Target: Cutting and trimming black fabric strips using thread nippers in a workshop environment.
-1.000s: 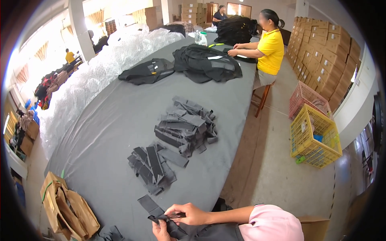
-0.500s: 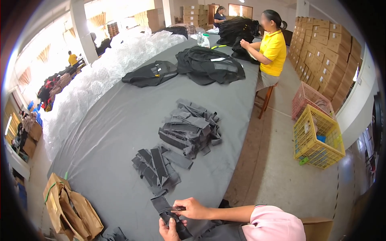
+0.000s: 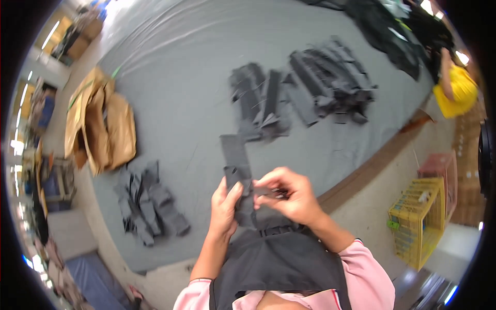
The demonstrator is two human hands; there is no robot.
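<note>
A dark grey fabric strip (image 3: 233, 149) with layered pieces runs upward from my left hand (image 3: 224, 209), whose thumb and fingers are closed on it. Close beside it on the right, my right hand (image 3: 295, 196) has bent fingers wrapped round a small dark tool (image 3: 262, 191). It looks like thread snips, but blur and fingers hide most of it. Beyond my hands lie a smaller pile of dark strips (image 3: 253, 98) and a larger pile of strips (image 3: 333, 80) to its right. A third heap of strips (image 3: 147, 204) rests at the table's near left.
The grey-covered table (image 3: 175, 98) has its right edge sloping beside my right arm. An opened brown paper bag (image 3: 116, 129) stands at left. Yellow (image 3: 418, 222) and pink crates (image 3: 439, 168) sit on the floor at right. A person in yellow (image 3: 457, 93) is at the far right, near black garments (image 3: 380, 33).
The view has tilted down and turned, so the piles appear higher and farther right. My right hand with the tool has drawn off the strip to its right side; my left hand still holds it.
</note>
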